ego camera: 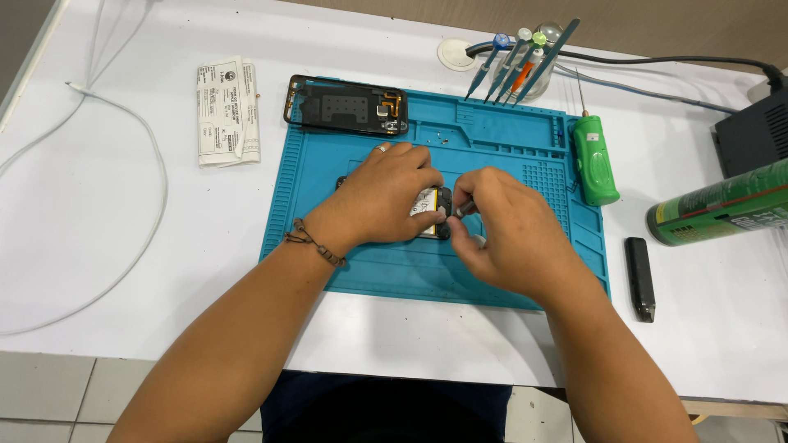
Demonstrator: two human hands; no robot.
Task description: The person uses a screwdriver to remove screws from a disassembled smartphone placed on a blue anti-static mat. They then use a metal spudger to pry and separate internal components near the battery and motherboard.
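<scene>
An opened phone point(432, 207) with its pale battery showing lies in the middle of a blue work mat point(492, 143). My left hand point(386, 193) lies over the phone and presses it down, covering most of it. My right hand point(501, 230) pinches a thin grey metal tool point(465, 208) whose tip meets the phone's right end. The phone's detached black back frame point(346, 104) rests at the mat's far left corner.
A green electric screwdriver point(595, 160) lies on the mat's right edge. A jar of tweezers and tools point(525, 61) stands at the back. A green can point(722, 213) and a small black bar point(640, 279) sit at right. A folded paper point(227, 111) and a white cable point(123, 115) are at left.
</scene>
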